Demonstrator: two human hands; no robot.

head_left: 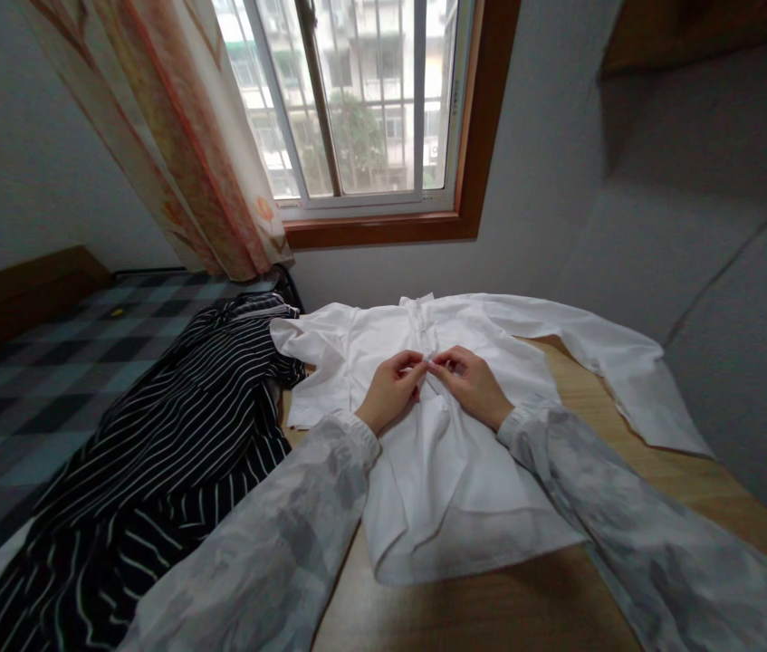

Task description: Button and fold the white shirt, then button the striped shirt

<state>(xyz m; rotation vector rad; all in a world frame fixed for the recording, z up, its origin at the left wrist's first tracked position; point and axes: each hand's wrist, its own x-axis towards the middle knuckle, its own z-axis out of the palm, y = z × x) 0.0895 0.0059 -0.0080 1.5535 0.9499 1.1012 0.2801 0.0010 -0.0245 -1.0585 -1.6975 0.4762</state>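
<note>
A white shirt [451,471] lies spread face up on a wooden table [560,589], collar toward the window, one sleeve stretched to the right. My left hand [391,388] and my right hand [470,380] meet at the shirt's front placket just below the collar. Both pinch the fabric there with fingertips almost touching. What sits between the fingers is too small to make out. Both my arms wear pale grey patterned sleeves.
A black garment with white stripes [172,471] lies heaped at the table's left edge, touching the white shirt. Left of it is a bed with a checked blue-grey cover [30,380]. A window [356,100] with a patterned curtain [179,136] is ahead; a grey wall stands close on the right.
</note>
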